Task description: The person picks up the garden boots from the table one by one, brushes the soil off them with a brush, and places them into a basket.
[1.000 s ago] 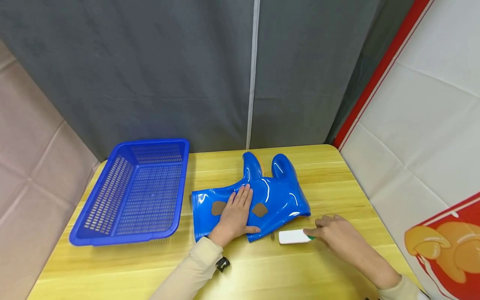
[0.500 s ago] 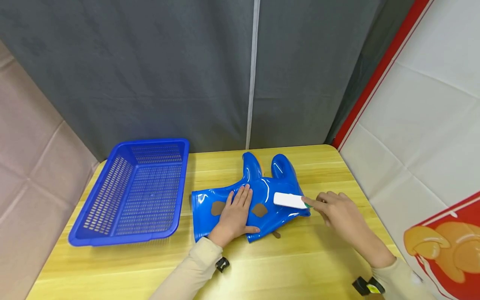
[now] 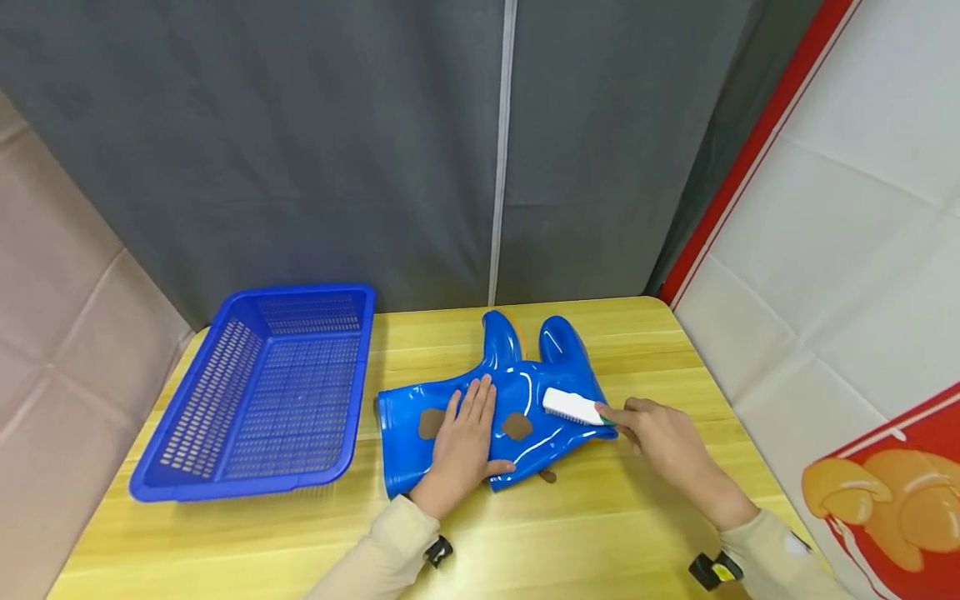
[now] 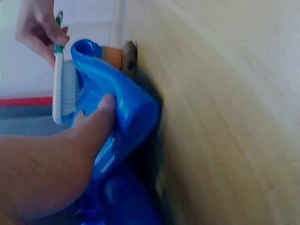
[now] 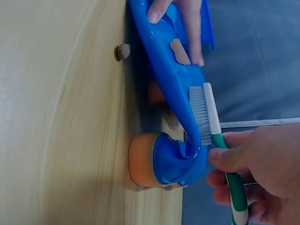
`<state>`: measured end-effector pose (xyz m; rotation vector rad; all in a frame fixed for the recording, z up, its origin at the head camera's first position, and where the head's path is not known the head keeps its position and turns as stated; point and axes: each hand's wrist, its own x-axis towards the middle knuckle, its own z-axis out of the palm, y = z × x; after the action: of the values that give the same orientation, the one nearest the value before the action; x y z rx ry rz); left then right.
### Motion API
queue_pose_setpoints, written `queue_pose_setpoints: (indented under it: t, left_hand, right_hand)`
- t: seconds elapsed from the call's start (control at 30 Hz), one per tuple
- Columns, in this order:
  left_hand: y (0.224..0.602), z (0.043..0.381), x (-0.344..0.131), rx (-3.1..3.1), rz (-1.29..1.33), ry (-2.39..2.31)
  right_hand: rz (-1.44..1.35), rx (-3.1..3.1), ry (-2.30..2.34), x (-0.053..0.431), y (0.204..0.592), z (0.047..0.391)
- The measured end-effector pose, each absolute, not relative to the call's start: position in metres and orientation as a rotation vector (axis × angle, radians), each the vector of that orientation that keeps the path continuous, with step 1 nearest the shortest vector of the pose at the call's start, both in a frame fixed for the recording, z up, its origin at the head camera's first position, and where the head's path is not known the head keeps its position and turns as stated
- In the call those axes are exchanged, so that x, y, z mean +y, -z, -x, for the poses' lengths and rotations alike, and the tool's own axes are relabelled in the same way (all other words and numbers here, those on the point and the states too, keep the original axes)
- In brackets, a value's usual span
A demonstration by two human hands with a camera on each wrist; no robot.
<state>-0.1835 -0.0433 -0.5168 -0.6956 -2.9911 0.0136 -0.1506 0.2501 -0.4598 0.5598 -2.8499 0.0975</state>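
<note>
The blue boots [image 3: 510, 387] lie sideways on the counter [image 3: 562, 542], shafts stretching leftward and toes pointing to the far side. The left hand [image 3: 463, 433] rests flat on them, fingers straight. The right hand [image 3: 660, 437], nearer to their right end, grips the brush [image 3: 572, 406], whose head reaches leftward over the boots.

Left hand [image 3: 463, 447] palm down near the middle of the desk [image 3: 562, 546], straight fingers toward the far edge, thumb spread rightward, right hand [image 3: 660, 439] nearer the right edge, fingers curled in a grip, both forearms [image 3: 718, 496] slanting inward
</note>
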Motion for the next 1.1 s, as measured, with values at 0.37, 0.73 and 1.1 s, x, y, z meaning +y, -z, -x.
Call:
queue_pose_setpoints:
  t: [0.37, 0.73, 1.1]
  left_hand:
    - [0.523, 0.191, -0.048, -3.064, 0.756, 0.052]
    - [0.515, 0.189, -0.048, -3.117, 0.745, 0.012]
    - [0.517, 0.189, -0.046, -3.126, 0.741, 0.010]
  right_hand:
    - [-0.620, -2.862, -0.010, 0.248, 0.455, 0.147]
    - [-0.754, -2.776, 0.041, 0.238, 0.446, 0.151]
    - [-0.938, -2.815, 0.141, 0.204, 0.455, 0.158]
